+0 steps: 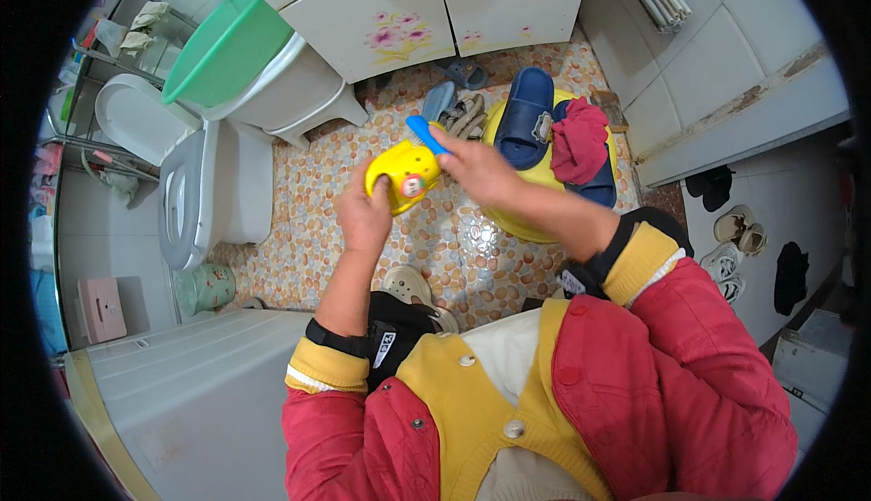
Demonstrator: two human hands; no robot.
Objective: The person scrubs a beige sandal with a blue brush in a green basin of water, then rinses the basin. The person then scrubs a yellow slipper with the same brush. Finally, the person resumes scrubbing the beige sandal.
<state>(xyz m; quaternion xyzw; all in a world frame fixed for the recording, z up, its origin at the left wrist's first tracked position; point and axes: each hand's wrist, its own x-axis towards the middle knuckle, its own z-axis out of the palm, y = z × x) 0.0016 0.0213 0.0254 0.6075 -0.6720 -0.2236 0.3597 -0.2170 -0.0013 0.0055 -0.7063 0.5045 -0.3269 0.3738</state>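
Observation:
My left hand (361, 213) grips a small yellow slipper (394, 172) with a round face badge on it, the thumb pressed into its near end. Wrapped round a blue scrubbing brush (424, 132) is my right hand (478, 171). The brush head lies against the slipper's far edge, its bristles partly in view. Both hands are held above the pebble-patterned floor (313, 194). Right of them, navy slippers (528, 111) and a crumpled red cloth (581, 142) rest on a round yellow piece (494, 200), perhaps a basin or stool.
A green basin (227, 52) sits on a white stool (313, 102) at the far left, beside the toilet (186, 192). Floral cabinet doors (399, 20) stand ahead, with sandals (439, 100) before them. Several shoes (723, 262) lie beyond the doorway. A white appliance (200, 392) fills the lower left.

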